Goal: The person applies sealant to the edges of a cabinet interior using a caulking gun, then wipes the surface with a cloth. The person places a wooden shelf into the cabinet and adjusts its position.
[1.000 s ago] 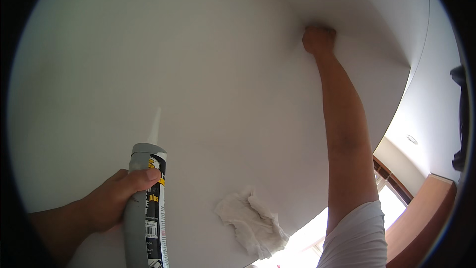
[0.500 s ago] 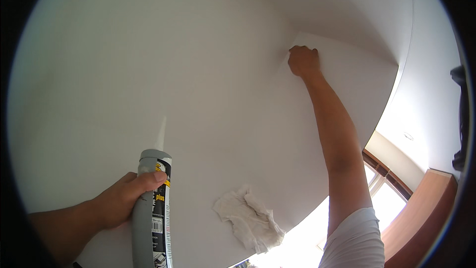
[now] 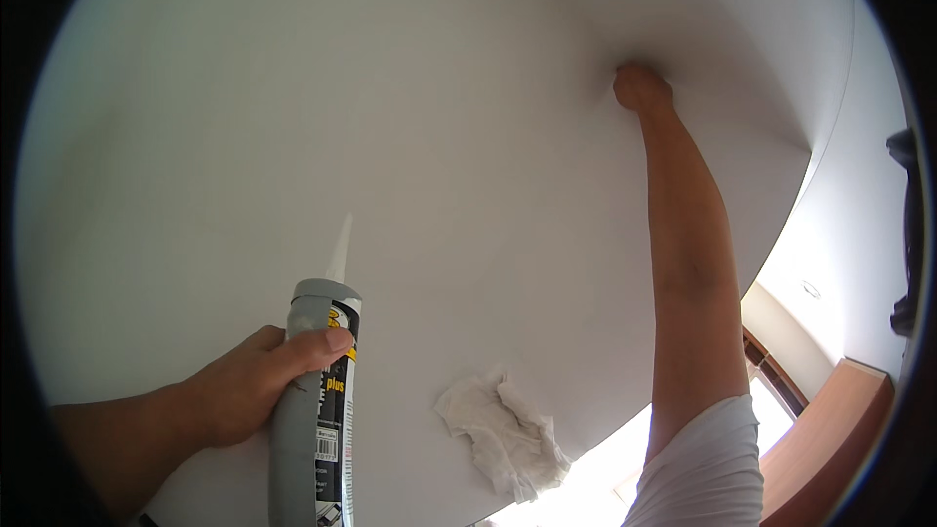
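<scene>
My left hand (image 3: pixel 256 381) is wrapped round a grey sealant cartridge (image 3: pixel 298 420), its thumb lying across the dark label. A white tapered nozzle (image 3: pixel 340 250) points up from the cartridge's top. Farther off at the upper right, my right hand (image 3: pixel 644 88) is closed and pressed to the corner where the white panels (image 3: pixel 429 137) meet. Its fingers are turned away from view, so whatever they may hold is hidden. Between my arms lies a crumpled white cloth (image 3: pixel 503 434) on the pale surface, touched by neither hand.
The white surface ends in a curved edge at the right. Beyond it are a wooden cabinet (image 3: pixel 825 449), a bright window (image 3: pixel 771 408) and a white ceiling with a round light fitting (image 3: pixel 810 290). A dark object (image 3: pixel 903 234) shows at the far right rim.
My right hand has moved right and slightly up along the corner. The cartridge in my left hand sits a little farther right and higher in view. The cloth also appears shifted slightly right.
</scene>
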Tool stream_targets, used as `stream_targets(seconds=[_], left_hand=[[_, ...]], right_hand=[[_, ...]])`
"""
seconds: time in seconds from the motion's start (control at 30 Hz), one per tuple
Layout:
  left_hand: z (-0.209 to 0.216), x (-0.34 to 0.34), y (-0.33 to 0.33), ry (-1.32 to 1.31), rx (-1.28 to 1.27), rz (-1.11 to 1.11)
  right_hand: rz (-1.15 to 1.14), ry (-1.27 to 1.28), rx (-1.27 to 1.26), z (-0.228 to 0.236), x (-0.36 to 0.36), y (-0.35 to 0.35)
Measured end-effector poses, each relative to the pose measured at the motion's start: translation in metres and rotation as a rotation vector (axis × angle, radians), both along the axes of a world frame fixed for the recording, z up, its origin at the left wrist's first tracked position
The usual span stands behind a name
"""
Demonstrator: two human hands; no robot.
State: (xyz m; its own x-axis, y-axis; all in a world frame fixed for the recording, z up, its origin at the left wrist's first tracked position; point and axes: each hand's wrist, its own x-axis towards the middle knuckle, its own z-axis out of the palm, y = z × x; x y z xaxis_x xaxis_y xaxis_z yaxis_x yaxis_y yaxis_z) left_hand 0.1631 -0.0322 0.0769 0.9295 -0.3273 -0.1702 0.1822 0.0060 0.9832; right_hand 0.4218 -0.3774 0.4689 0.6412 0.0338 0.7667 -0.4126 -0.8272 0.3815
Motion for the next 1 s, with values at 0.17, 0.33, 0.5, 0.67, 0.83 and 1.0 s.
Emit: stream_targets(seconds=[0.17, 0.33, 0.5, 0.67, 0.83, 1.0], left_hand=[[0.001, 0.001, 0.001, -0.035, -0.046, -0.062], [0.003, 0.000, 0.002, -0.062, -0.029, -0.094], [0.008, -0.002, 0.003, -0.070, 0.032, -0.078], [0.006, -0.007, -0.001, -0.036, -0.077, -0.055], [0.003, -0.004, -0.006, -0.024, -0.203, -0.069], [-0.005, 0.002, -0.010, -0.025, -0.228, -0.046]], right_hand=[[0.055, -0.051, -0.114, -0.025, -0.004, 0.011], [0.028, -0.087, -0.203, -0.058, 0.007, 0.013], [0.091, -0.082, -0.234, -0.099, 0.006, 0.005], [0.054, 0.065, -0.151, -0.129, -0.012, 0.003], [0.300, 0.244, 0.067, -0.152, -0.070, 0.017], [0.693, 0.610, 0.225, -0.285, -0.244, 0.002]])
